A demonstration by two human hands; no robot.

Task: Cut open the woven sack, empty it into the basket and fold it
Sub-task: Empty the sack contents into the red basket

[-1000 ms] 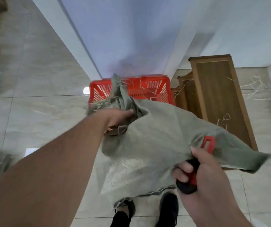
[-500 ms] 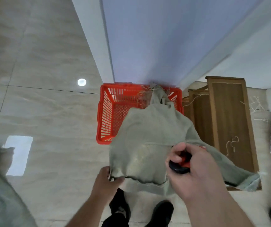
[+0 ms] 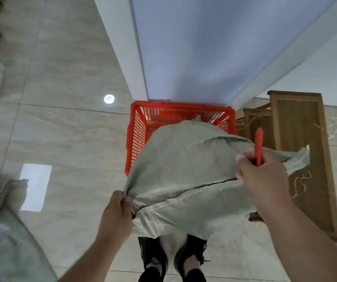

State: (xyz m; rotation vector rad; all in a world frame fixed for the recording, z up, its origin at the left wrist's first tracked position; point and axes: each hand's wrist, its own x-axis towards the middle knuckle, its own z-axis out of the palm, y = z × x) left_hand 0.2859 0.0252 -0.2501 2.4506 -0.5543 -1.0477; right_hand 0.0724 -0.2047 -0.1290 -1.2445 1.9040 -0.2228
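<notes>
A limp grey-green woven sack [image 3: 184,165] is held spread out in front of me, above my feet and partly over the red plastic basket [image 3: 135,139] that stands on the floor against the wall. My left hand [image 3: 118,208] pinches the sack's near left corner. My right hand [image 3: 263,176] grips the sack's right edge together with a red cutter [image 3: 258,145], whose tip sticks up past my fingers. The basket's inside is mostly hidden by the sack.
Wooden panels [image 3: 302,151] with loose threads on them lean at the right of the basket. Another grey-green sack [image 3: 2,231] lies at the lower left on the tiled floor. My black shoes [image 3: 171,259] are below the sack.
My left hand has let go of the sack's bunched top and now holds its near left corner. The sack has been spread wider between both hands, and the red cutter now points up.
</notes>
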